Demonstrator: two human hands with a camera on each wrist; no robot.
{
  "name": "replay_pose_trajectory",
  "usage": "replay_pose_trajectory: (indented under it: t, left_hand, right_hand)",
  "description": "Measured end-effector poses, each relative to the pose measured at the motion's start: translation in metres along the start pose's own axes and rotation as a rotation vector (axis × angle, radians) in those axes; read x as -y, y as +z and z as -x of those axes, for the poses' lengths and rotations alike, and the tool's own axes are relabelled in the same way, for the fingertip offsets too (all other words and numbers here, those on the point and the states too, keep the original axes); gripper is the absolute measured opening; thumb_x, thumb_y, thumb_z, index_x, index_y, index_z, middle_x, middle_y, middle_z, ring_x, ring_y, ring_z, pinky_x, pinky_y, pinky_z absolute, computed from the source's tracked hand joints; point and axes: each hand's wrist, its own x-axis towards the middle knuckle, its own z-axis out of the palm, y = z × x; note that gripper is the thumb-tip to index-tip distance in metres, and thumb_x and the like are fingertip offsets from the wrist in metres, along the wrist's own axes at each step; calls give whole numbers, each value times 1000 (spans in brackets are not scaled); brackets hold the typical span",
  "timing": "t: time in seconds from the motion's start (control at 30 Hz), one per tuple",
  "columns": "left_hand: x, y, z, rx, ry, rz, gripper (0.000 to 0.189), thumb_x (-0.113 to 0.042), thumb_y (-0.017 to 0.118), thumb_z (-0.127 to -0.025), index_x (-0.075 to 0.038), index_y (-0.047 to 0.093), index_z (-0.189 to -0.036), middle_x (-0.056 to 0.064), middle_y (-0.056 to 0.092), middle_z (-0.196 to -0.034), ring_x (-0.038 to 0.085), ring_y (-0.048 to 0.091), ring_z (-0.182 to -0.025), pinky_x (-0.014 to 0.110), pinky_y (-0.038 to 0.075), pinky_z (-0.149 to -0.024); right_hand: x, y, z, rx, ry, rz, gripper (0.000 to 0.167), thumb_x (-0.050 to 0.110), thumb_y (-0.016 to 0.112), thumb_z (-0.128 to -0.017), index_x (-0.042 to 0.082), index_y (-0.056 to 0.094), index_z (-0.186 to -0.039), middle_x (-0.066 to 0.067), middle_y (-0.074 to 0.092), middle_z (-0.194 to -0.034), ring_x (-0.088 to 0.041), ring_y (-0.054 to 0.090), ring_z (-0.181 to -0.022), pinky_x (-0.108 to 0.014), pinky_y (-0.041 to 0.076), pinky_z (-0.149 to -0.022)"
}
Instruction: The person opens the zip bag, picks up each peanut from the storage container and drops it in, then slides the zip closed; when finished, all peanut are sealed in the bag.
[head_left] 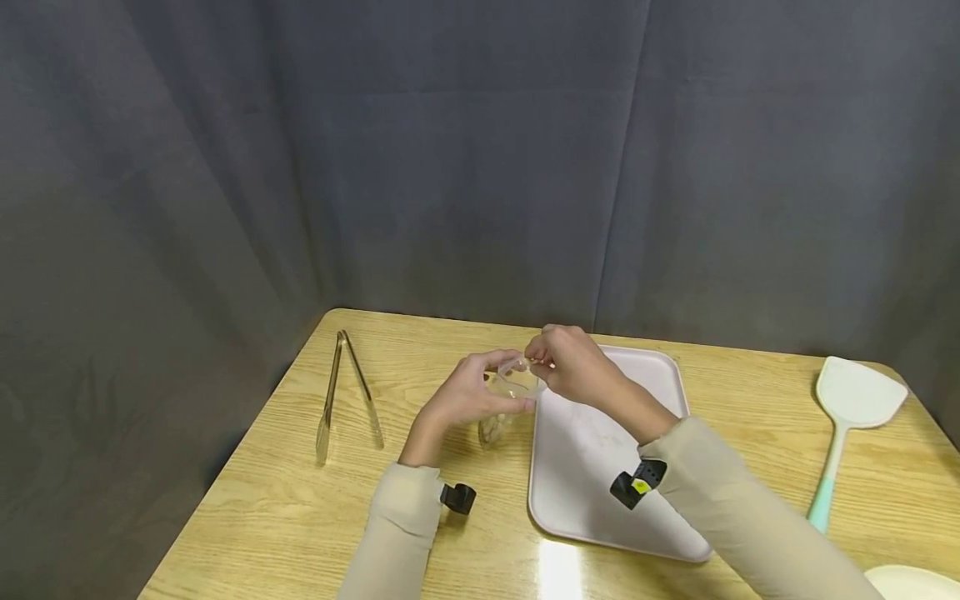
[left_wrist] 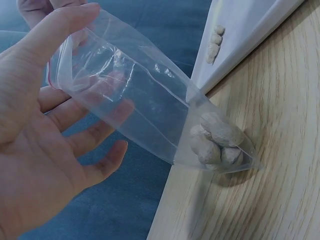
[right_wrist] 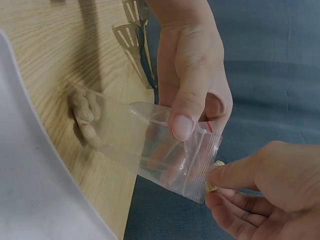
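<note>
My left hand [head_left: 471,390] holds a clear zip bag [left_wrist: 155,95] near its red-lined mouth, thumb on one side and fingers behind the film. Several unshelled peanuts [left_wrist: 220,142] sit in the bag's bottom corner, which hangs down at the wooden table. At the mouth, my right hand [head_left: 576,365] pinches another peanut [right_wrist: 212,188] between thumb and fingers, mostly covered by them. Beside the bag lies a pale tray [head_left: 577,492], and in the left wrist view a few peanuts [left_wrist: 215,45] show on it.
Metal tongs [head_left: 333,392] lie spread on the table's left side. To the right is a white spatula [head_left: 855,396] with a mint handle, and a pale plate [head_left: 911,583] shows at the front right corner. A dark curtain [head_left: 465,167] hangs behind the table.
</note>
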Motion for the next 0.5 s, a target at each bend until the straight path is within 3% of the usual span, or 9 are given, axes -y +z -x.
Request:
replay_pose_trajectory:
  t: [0.17, 0.5]
  left_hand:
    - [1, 0, 0, 1, -2, -7, 69, -34, 87, -77, -12, 60, -136, 1, 66, -125, 22, 55, -117, 47, 44, -97]
    - [0, -1, 1, 3, -19, -29, 72, -35, 86, -76, -13, 58, -139, -1, 57, -138, 23, 52, -121, 48, 45, -97]
  right_hand:
    - [1, -1, 1, -12, 4, -17, 15, -10, 76, -79, -1, 76, -92, -10, 68, -83, -24, 66, -76, -35, 56, -67]
    - [5, 0, 0, -36, -11, -43, 12, -3, 79, -81, -3, 76, -92, -9, 69, -83, -24, 67, -75, -33, 55, -66]
